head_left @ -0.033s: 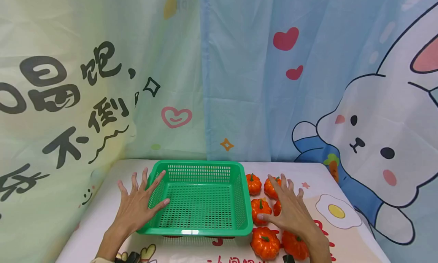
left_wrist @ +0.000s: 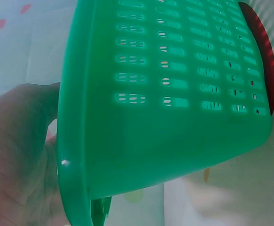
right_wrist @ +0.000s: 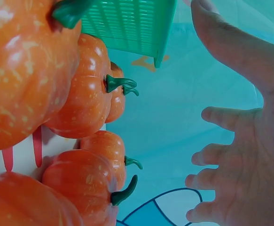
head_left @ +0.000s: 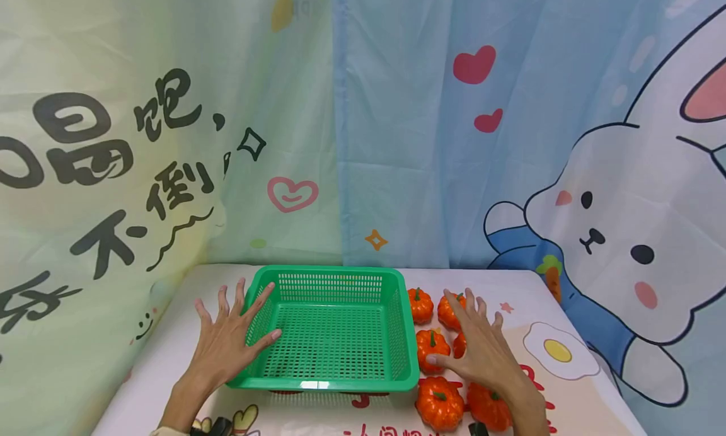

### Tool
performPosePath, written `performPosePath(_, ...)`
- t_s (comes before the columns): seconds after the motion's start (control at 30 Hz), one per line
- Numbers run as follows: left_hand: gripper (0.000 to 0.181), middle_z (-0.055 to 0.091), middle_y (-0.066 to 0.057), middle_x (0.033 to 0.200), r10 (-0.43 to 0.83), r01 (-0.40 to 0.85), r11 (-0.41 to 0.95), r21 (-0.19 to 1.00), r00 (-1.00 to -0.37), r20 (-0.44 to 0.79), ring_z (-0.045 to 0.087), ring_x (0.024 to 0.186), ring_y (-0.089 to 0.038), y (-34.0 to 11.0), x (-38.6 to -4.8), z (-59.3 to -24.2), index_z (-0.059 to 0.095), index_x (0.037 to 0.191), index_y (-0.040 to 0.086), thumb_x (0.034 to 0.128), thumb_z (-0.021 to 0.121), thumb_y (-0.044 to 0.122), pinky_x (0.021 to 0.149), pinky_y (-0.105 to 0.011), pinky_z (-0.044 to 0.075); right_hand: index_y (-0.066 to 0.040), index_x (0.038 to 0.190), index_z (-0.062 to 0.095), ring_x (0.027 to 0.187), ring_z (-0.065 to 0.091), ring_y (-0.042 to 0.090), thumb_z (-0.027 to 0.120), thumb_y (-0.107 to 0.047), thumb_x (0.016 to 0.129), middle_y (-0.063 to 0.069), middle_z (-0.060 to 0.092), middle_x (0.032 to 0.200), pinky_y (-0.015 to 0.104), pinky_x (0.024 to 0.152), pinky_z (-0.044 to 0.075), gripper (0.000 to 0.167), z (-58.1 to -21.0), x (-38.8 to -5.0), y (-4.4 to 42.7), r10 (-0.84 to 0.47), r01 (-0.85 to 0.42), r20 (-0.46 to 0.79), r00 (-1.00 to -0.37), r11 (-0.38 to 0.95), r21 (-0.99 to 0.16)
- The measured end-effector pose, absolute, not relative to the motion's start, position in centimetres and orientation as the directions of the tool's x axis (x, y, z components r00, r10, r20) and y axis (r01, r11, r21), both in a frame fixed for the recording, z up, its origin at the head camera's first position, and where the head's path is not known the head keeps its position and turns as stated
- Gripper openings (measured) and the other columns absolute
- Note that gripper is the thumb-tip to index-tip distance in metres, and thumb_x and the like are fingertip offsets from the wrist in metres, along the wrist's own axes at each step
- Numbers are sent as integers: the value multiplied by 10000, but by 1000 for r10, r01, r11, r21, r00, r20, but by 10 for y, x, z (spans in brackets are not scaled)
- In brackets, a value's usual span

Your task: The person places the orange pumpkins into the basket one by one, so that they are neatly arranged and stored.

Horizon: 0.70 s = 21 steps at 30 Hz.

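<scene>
A green plastic basket (head_left: 326, 341) with slotted walls stands at the middle of the table, holding nothing. My left hand (head_left: 225, 348) is spread over its left side; in the left wrist view that hand (left_wrist: 19, 155) appears beside the basket's rim (left_wrist: 73, 141). Over the small orange pumpkins right of the basket hovers my right hand (head_left: 482, 351), fingers spread and nothing in it. Those pumpkins, such as the front one (head_left: 440, 404), stand in two rows with green stems. The right wrist view shows the right hand (right_wrist: 249, 155) apart from the pumpkins (right_wrist: 87, 89).
The white table (head_left: 567, 404) carries a printed cloth with a fried egg and red lettering. Behind it hangs a curtain (head_left: 397, 140) with a rabbit, hearts and black characters. Part of a dark wrist strap (head_left: 220, 427) shows at the bottom edge.
</scene>
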<state>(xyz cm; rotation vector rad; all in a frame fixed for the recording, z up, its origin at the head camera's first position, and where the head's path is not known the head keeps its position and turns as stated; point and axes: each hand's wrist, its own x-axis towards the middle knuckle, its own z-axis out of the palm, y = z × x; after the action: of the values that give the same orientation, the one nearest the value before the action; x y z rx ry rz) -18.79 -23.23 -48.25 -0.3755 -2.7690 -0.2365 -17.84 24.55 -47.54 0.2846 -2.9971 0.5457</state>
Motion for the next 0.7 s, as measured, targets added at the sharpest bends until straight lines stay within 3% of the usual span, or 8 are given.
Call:
performPosePath(0.23,914,336,-346,1722,217,283,949,140,-906,363,348,1536,-671,-232,-188,-483,289,1735,358,970,691,657,1112,-963,134,-169,1744,267,1562,242,697,889,-686,773,361,205,1762,921,1151,137,1264,-474,-180,245,-172,-202,115,-978,915,-348)
performPosePath(0.47,847,328,-389,1699,106,224,918,327,-933,343,335,1544,-638,-237,-187,-486,257,1752,242,1056,707,417,1139,-915,179,-148,1741,280,1614,194,618,841,-524,924,339,208,1771,870,1210,121,1060,-469,-187,247,-152,-182,100,-983,857,-483)
performPosePath(0.57,789,355,-383,1689,31,176,886,428,-945,326,430,1473,-658,-242,-189,-489,276,1743,164,1088,678,346,1129,-868,311,-133,1730,310,1609,227,613,821,-457,967,335,234,1765,842,1217,176,975,-468,-189,249,-140,-174,105,-985,839,-516)
performPosePath(0.7,671,572,-377,1525,-84,127,817,562,-939,334,659,1256,-609,-246,-195,-494,375,1688,60,1112,640,279,991,-767,516,-91,1712,338,1580,299,622,814,-370,992,334,305,1741,802,1177,307,908,-467,-192,250,-137,-193,143,-980,821,-537)
